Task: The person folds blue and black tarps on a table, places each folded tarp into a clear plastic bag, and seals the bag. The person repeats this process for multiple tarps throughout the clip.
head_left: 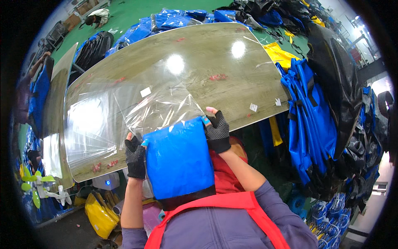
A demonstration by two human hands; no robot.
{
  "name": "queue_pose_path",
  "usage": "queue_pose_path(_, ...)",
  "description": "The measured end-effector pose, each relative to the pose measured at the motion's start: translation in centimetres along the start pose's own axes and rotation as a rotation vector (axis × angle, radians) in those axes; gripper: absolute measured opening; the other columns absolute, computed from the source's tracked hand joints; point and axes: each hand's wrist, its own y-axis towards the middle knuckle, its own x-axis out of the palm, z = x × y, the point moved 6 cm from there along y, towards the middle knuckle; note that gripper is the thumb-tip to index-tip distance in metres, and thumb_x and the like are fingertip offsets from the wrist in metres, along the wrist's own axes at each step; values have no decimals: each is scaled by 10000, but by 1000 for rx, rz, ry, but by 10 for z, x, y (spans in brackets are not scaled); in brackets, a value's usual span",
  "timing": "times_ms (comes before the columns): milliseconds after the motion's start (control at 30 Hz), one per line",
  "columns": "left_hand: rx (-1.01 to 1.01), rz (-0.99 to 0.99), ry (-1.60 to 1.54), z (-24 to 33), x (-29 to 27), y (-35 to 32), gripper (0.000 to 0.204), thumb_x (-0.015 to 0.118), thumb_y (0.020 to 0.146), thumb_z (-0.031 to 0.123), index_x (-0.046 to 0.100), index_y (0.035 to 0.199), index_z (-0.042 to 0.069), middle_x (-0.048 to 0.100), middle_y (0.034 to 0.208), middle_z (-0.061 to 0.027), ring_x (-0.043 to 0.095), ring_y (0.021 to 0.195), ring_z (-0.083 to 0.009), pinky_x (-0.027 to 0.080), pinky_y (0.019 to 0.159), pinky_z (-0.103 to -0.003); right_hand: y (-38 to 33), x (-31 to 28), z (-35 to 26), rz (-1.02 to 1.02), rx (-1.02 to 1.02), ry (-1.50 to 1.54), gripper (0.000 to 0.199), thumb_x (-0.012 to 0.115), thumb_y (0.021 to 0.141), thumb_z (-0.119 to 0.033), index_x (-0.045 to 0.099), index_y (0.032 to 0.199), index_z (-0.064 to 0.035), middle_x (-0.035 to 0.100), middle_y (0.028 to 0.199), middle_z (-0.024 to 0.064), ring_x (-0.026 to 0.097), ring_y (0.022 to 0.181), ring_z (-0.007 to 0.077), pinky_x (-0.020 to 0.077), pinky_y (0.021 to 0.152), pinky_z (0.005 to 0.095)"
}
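Note:
A flat blue bag of coated fabric (pixel 178 157) with a black band at its near end is held up in front of my chest. My left hand (pixel 135 155), in a dark fingerless glove, is closed on its far left corner. At the far right corner my right hand (pixel 217 132), gloved alike, pinches the edge with its thumb side. A clear plastic sleeve (pixel 163 108) lies crinkled on the table just beyond, its near edge meeting the blue bag's far edge between my hands. Whether the bag's edge is inside the sleeve, I cannot tell.
More clear sleeves (pixel 91 128) lie fanned out on the wood-patterned table (pixel 224 54), with small white labels (pixel 145 92). Blue bags (pixel 309 120) hang at the right edge; others pile up behind. A small green fan (pixel 37 182) stands at left. Another person (pixel 25 95) works far left.

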Motion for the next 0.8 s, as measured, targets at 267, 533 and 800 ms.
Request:
queue_pose_path(267, -175, -171, -20, 16, 24, -22, 789, 718, 811, 229, 260, 1423, 32, 531, 1232, -152, 573, 1033, -220, 507, 842, -320, -51, -14, -8, -22, -331, -488, 406, 551, 925, -273, 479, 1269, -72, 654, 890, 215, 640, 683, 388, 505, 574, 450)
queue_pose_path(533, -314, -297, -65, 18, 44, -45, 504, 697, 828, 272, 501, 1227, 34, 618, 1061, -109, 613, 886, -179, 523, 742, -304, -18, -40, 6, -18, 12, 424, 551, 678, 856, -239, 390, 1280, -36, 623, 1062, 143, 611, 954, 203, 490, 829, 346)
queue_pose_path(800, -300, -303, -226, 20, 49, -110, 635, 711, 820, 284, 435, 1330, 24, 577, 1209, -146, 581, 1056, -246, 481, 922, -387, -108, -24, -25, -361, 10, 169, 651, 707, 800, -380, 472, 1280, -8, 640, 1081, 175, 619, 994, 265, 480, 882, 406)
